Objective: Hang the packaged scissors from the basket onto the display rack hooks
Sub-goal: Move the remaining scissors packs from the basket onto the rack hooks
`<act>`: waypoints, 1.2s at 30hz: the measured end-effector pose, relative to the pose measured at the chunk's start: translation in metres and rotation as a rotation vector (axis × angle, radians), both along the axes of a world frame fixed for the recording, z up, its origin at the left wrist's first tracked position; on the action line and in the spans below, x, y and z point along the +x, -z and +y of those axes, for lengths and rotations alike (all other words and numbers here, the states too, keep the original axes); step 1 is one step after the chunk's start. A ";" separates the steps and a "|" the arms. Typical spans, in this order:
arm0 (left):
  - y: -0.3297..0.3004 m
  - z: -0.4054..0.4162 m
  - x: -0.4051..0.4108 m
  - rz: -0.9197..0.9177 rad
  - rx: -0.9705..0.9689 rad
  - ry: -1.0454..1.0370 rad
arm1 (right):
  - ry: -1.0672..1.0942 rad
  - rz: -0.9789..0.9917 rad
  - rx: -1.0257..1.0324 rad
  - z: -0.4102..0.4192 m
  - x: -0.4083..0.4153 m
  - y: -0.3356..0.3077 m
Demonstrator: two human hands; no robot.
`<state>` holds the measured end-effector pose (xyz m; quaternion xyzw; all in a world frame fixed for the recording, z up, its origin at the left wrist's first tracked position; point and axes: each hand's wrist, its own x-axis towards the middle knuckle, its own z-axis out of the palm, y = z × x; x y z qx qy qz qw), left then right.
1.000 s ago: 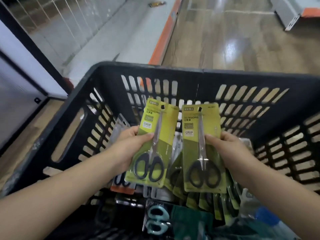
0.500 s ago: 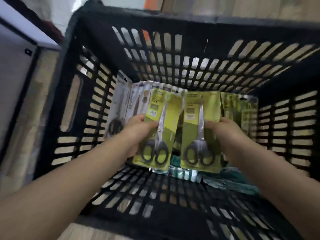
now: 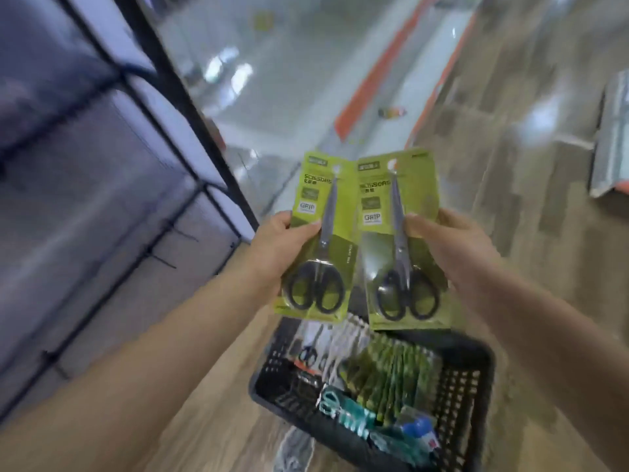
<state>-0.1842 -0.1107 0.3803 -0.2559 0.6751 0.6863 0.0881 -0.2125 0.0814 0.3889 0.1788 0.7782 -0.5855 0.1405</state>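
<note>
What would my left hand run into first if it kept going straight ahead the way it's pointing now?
Probably nothing close. The left hand, holding a scissors pack, points up and forward over open floor. The wire rack lies off to its left, though blur makes depth uncertain.

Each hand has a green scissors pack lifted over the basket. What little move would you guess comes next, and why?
Probably carrying both packs left toward the wire rack. The left hand grips one scissors pack, the right hand grips the other pack, both clear above the basket, hang holes uppermost. No hooks are clearly visible, so that is a guess.
</note>
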 end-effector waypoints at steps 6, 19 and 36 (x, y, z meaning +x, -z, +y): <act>-0.211 -0.022 0.058 0.254 -0.054 -0.173 | -0.220 0.279 -0.124 -0.033 0.026 -0.210; -0.235 -0.066 0.357 0.220 0.020 -0.939 | -0.756 0.112 -0.230 -0.138 0.220 -0.231; -0.172 -0.165 0.628 0.092 0.089 -1.481 | -1.368 -0.001 0.011 -0.320 0.456 -0.191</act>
